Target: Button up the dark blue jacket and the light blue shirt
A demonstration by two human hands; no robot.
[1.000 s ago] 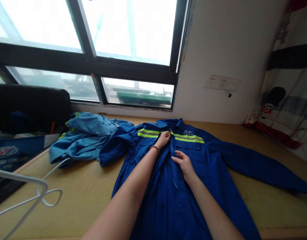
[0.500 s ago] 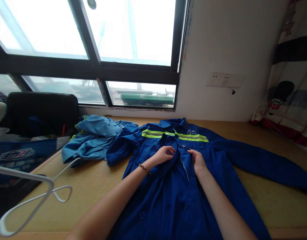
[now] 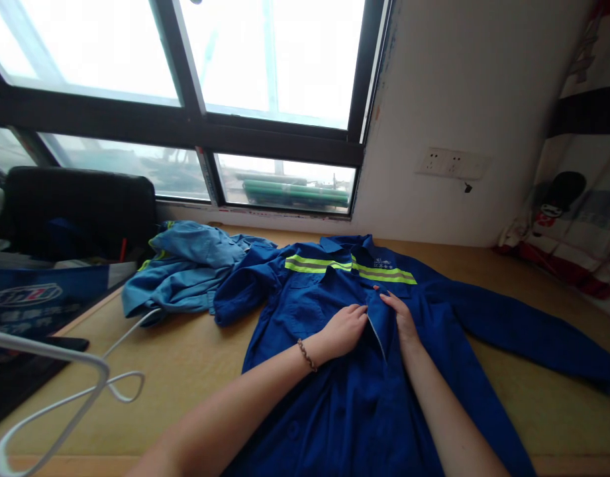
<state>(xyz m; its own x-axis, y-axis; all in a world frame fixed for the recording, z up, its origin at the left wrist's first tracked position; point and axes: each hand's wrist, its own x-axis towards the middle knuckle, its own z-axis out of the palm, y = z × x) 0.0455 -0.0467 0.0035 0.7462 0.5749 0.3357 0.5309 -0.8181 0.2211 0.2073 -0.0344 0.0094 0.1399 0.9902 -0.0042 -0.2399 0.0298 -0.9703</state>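
A dark blue work jacket [image 3: 305, 411] with a yellow-green and grey reflective stripe [image 3: 319, 264] lies face up, collar away from me. My left hand [image 3: 347, 329], with a braided bracelet on its wrist, is closed at the jacket's front opening, fingers curled on the cloth edge beside a pale zipper line [image 3: 377, 336]. Just to the right, my right hand [image 3: 401, 317] pinches the other front flap, thumb and finger at its upper part. Some fingertips are hidden by cloth.
Left of the jacket lies a crumpled light blue garment [image 3: 185, 265] on the yellowish tabletop [image 3: 185, 371]. A white wire hanger [image 3: 99, 371] juts in at the lower left. Beyond it are a black chair [image 3: 81, 199] and a blue bag [image 3: 31, 298]. Window and wall border the back.
My left hand has moved right and toward me, down the front opening, and its fingers have closed on the edge. My right hand has shifted slightly right, still on its flap.
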